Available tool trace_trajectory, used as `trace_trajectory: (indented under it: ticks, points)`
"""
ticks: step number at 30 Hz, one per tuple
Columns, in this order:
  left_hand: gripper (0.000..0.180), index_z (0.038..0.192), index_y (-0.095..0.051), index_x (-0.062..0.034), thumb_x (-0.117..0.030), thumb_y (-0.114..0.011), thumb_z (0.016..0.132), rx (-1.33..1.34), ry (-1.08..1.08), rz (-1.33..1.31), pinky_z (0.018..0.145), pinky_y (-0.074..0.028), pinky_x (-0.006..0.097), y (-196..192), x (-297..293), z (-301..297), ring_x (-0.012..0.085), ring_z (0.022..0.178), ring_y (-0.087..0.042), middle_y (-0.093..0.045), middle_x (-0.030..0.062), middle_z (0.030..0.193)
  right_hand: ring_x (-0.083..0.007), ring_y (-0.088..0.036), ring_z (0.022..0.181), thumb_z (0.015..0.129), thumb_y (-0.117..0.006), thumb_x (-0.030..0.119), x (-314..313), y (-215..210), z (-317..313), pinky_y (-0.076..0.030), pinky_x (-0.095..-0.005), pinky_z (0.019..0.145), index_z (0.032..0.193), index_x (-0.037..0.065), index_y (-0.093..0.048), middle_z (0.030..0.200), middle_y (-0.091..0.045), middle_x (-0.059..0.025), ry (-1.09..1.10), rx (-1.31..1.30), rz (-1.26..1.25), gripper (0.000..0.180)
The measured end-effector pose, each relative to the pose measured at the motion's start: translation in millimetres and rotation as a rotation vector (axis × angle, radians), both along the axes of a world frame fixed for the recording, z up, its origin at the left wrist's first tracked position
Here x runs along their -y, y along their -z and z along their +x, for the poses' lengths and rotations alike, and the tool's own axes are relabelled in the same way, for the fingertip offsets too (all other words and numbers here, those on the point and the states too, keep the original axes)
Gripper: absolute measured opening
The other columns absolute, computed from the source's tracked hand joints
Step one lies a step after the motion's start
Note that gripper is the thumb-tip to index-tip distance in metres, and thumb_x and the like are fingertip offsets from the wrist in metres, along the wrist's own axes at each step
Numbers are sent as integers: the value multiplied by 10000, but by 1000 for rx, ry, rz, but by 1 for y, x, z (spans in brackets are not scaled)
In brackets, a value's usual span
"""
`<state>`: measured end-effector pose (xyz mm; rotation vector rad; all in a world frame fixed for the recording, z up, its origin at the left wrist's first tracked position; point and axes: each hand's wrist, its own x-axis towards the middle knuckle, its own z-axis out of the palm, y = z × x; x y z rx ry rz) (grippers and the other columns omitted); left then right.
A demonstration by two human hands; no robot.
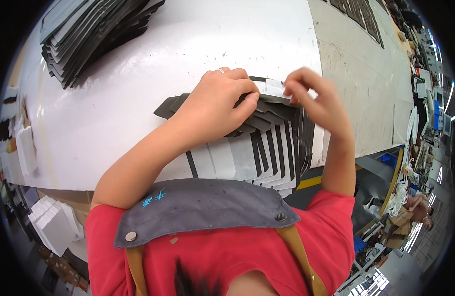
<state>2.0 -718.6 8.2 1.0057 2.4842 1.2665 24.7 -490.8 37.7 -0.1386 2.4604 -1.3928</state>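
the pile of dark and white sheets [246,157] lies on the white table [237,34], right in front of the person, spread out like a fan. its dark top part [276,109] runs long from left to right. the left hand [215,101] is nearer: its thumb and 1 finger come together at the far edge of the dark part and look pinched on it. the right hand [320,101] is at the right end of the dark part, with its fingers curled in. white pieces [273,89] show between the 2 hands.

the right hand is blurry, so it is hard to tell if it grips a piece or just touches. the left hand and arm hide some of the dark part. the grey apron [207,202] hides the near end of the pile. another pile [96,42], up on the left, is cut off at the top.
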Motion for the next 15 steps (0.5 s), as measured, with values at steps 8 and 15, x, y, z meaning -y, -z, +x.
trace_trajectory:
  ticks: [8,15]
  points:
    - [217,896,-646,-1,-215,-642,864,165,-85,-92,713,-454,349,1,-13,0,240,805,-575,-608,83,774,-171,-570,776,831,-654,134,-5,40,-31,-481,-302,724,964,19,-655,827,-607,-86,-113,-13,111,175]
    - [408,1163,-580,-42,-303,-635,855,-61,-150,-300,932,-365,413,21,-16,6,290,1055,-508,-562,129,1103,-188,-565,784,825,-640,115,-4,51,-29,-476,-309,725,887,31,-661,819,-602,-76,-166,-181,121,106]
